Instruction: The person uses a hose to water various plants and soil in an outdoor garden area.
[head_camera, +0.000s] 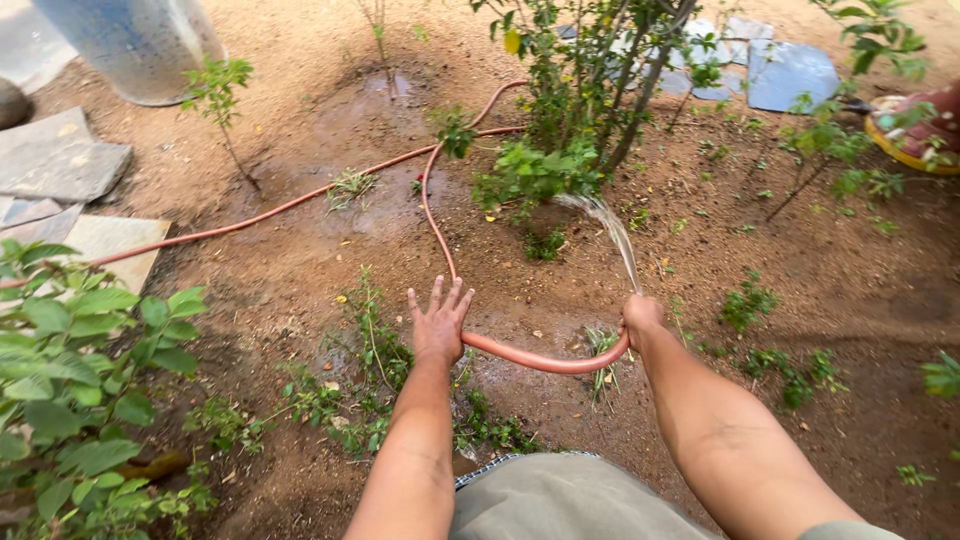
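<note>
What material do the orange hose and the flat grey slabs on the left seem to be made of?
Hose: probably soft rubber or flexible plastic with a smooth matte finish, since it bends in loose curves over the soil and into the right hand. Slabs: apparently natural stone, rough, dull grey, with irregular broken edges.

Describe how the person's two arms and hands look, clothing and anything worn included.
Both arms are bare from the elbows down, with no gloves, watch, rings or bracelets visible on the left hand or the right hand. A sliver of pale green sleeve shows at the right upper arm. No sleeve shows on the left arm.
</note>
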